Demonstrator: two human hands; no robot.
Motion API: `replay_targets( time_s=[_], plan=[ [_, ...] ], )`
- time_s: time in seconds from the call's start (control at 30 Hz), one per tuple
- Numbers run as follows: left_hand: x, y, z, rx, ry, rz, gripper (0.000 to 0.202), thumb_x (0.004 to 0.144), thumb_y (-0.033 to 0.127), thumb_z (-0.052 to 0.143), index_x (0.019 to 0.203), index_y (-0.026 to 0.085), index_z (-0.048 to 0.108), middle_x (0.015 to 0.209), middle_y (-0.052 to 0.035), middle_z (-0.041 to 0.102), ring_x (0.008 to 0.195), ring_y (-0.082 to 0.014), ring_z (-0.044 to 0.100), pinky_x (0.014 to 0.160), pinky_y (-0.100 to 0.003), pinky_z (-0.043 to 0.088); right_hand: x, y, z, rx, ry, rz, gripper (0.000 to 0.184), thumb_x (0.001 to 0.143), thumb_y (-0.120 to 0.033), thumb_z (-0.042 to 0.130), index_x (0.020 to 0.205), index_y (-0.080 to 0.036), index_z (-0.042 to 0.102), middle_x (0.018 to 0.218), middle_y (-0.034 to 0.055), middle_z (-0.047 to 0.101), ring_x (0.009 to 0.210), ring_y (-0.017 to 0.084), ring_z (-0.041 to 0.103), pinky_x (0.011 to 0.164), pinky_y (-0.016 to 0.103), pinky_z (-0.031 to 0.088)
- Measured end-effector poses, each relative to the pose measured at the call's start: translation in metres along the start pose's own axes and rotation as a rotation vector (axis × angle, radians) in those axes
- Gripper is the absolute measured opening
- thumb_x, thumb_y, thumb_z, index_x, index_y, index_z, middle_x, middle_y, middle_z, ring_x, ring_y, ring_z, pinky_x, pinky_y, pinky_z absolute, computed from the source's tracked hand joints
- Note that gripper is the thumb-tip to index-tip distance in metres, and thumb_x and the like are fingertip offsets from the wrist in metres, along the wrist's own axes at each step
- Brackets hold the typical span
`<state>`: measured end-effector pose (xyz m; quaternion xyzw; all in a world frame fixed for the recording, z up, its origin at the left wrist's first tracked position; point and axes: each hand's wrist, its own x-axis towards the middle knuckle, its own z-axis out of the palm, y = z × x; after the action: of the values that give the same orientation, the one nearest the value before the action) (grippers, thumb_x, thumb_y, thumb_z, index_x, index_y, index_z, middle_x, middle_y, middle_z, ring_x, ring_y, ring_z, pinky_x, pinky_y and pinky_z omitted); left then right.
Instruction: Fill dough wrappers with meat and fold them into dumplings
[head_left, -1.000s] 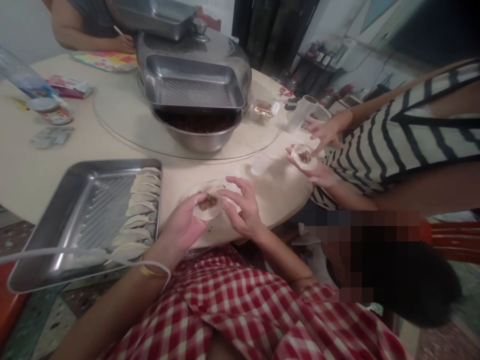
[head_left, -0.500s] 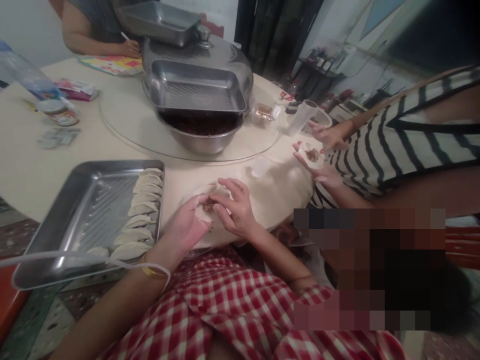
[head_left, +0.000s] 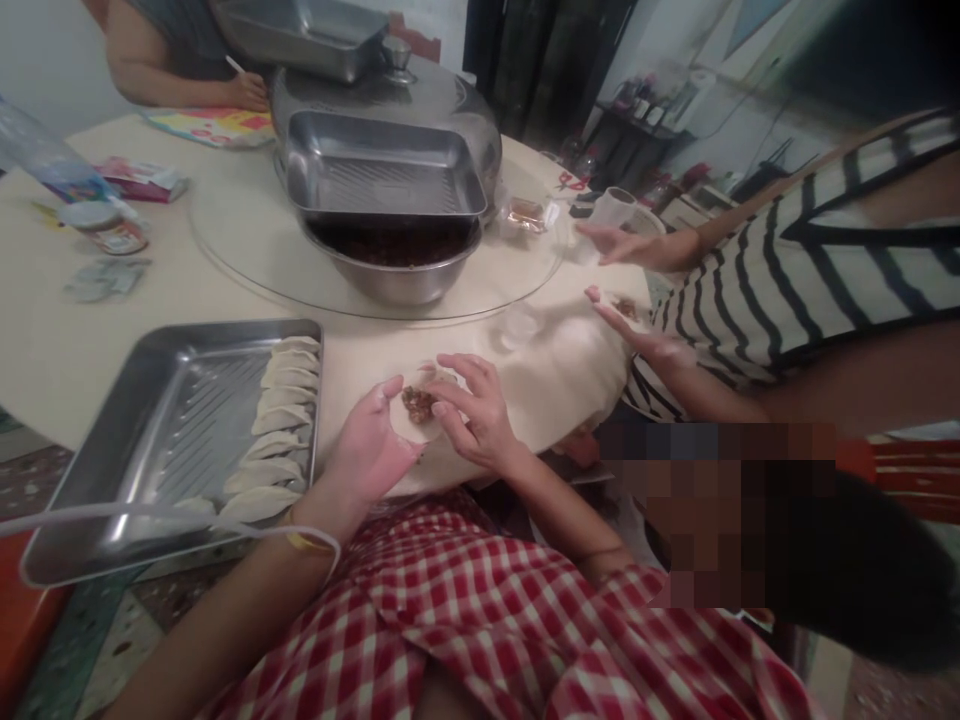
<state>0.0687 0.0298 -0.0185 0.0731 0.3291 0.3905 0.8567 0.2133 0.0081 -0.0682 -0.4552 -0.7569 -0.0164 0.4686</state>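
Note:
My left hand [head_left: 375,445] holds a round dumpling wrapper [head_left: 405,424] across its fingers, thumb at the rim. A lump of brown minced filling [head_left: 417,404] lies in the wrapper's middle. My right hand [head_left: 474,415] is at the right side of the wrapper, fingers bent and spread, their tips at the edge of the filling. Part of the wrapper is hidden behind these fingers. Left of my hands, a metal tray [head_left: 172,400] bears a column of folded dumplings [head_left: 281,415] along its right side.
A steel bowl [head_left: 405,283] of dark filling stands on the glass turntable [head_left: 247,270], partly under another tray [head_left: 386,165]. At right, a co-worker's hand [head_left: 637,330] holds a filled wrapper. A white cable [head_left: 150,510] crosses the near tray. A jar [head_left: 105,228] stands at left.
My right fingers have drawn slightly off the filling, so more of it shows. The co-worker's other hand has moved away from their wrapper, toward the turntable.

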Motion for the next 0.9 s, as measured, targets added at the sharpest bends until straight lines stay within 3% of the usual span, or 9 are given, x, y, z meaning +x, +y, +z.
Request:
replay_targets(
  time_s=[0.1, 0.33, 0.6, 0.77, 0.9],
  plan=[
    [0.002, -0.003, -0.001, 0.019, -0.010, -0.014, 0.031, 0.090, 0.019, 0.042, 0.109, 0.013, 0.066, 0.070, -0.0042, 0.072, 0.072, -0.0200, 0.070, 0.078, -0.035, 0.058, 0.000, 0.000, -0.003, 0.027, -0.010, 0.018, 0.029, 0.094, -0.033, 0.046, 0.101, -0.020, 0.072, 0.129, 0.0110, 0.058, 0.121, 0.023, 0.053, 0.105, 0.045, 0.042],
    [0.004, -0.012, 0.000, 0.116, -0.018, 0.019, 0.022, 0.088, 0.013, 0.049, 0.094, 0.014, 0.070, 0.078, -0.0029, 0.071, 0.068, -0.0138, 0.066, 0.075, -0.027, 0.056, 0.002, 0.005, -0.005, 0.166, -0.102, 0.128, 0.027, 0.095, -0.027, 0.048, 0.108, -0.019, 0.070, 0.141, 0.0118, 0.053, 0.137, 0.022, 0.043, 0.116, 0.047, 0.033],
    [0.007, -0.017, -0.001, 0.247, -0.032, 0.084, 0.014, 0.087, 0.013, 0.058, 0.092, 0.014, 0.071, 0.087, -0.0028, 0.072, 0.075, -0.0136, 0.066, 0.070, -0.025, 0.056, 0.003, 0.015, -0.008, 0.361, -0.242, 0.295, 0.022, 0.088, -0.015, 0.058, 0.102, -0.024, 0.071, 0.148, 0.0036, 0.049, 0.145, 0.021, 0.034, 0.117, 0.047, 0.034],
    [0.011, -0.018, -0.004, 0.232, -0.041, 0.087, 0.016, 0.090, 0.020, 0.058, 0.100, 0.016, 0.069, 0.086, -0.0023, 0.072, 0.074, -0.0139, 0.066, 0.068, -0.025, 0.057, 0.001, 0.013, -0.010, 0.367, -0.224, 0.310, 0.020, 0.088, -0.015, 0.058, 0.098, -0.024, 0.071, 0.147, 0.0040, 0.049, 0.144, 0.020, 0.035, 0.118, 0.047, 0.034],
    [0.009, -0.016, -0.003, 0.175, -0.002, 0.083, 0.021, 0.091, 0.020, 0.056, 0.108, 0.017, 0.067, 0.088, -0.0028, 0.074, 0.078, -0.0150, 0.069, 0.078, -0.029, 0.057, -0.001, 0.010, -0.013, 0.296, -0.135, 0.229, 0.023, 0.089, -0.014, 0.051, 0.099, -0.023, 0.070, 0.146, 0.0065, 0.051, 0.142, 0.020, 0.038, 0.116, 0.048, 0.035]
  ],
)
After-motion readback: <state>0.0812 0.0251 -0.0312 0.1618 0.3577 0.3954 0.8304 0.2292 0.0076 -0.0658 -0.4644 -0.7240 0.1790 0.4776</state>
